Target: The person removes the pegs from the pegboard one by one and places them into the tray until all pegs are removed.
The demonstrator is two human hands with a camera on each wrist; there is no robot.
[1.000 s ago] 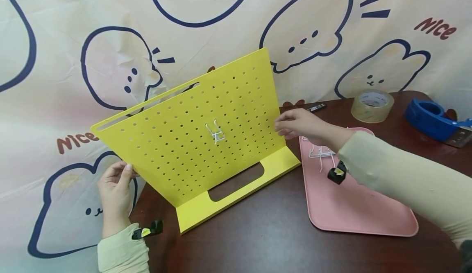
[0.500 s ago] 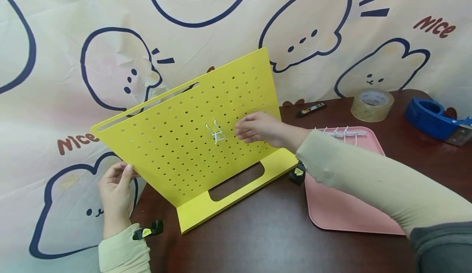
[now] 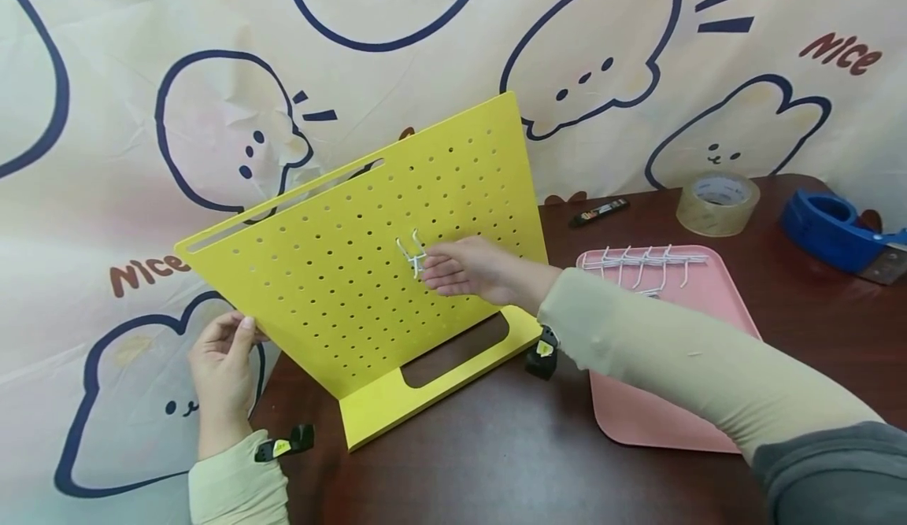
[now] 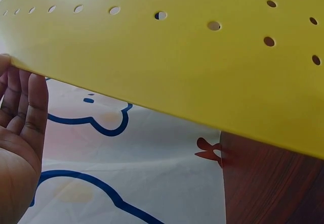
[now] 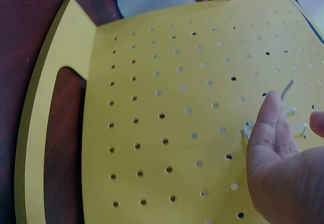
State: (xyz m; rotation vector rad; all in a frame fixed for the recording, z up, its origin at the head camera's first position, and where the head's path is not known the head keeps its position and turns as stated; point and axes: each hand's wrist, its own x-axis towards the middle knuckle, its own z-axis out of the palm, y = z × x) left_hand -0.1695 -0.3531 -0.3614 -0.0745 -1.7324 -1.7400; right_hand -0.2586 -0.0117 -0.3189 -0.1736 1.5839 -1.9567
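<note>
A yellow pegboard (image 3: pixel 354 273) stands tilted on the table, with a white wire hook (image 3: pixel 412 257) in its holes near the middle. My left hand (image 3: pixel 222 371) grips the board's left edge, thumb in front and fingers behind; in the left wrist view those fingers (image 4: pixel 36 97) lie under the edge. My right hand (image 3: pixel 471 273) is at the hook's right side, fingertips beside it. From the right wrist, the hook's prongs (image 5: pixel 287 90) show between the nearly straight fingers and the separate thumb (image 5: pixel 317 123). Whether the fingers touch the hook is hard to tell.
Right of the board lies a pink tray (image 3: pixel 680 423) with several white wire hooks (image 3: pixel 645 260) along its far end. Behind it are a small dark-cased tool (image 3: pixel 599 212), a clear tape roll (image 3: pixel 717 204) and a blue tape dispenser (image 3: pixel 836 230). A printed cloth (image 3: pixel 425 21) hangs behind.
My right hand has moved left from the board's right edge to the hook, uncovering the hooks on the tray. The left hand and the board have stayed in place.
</note>
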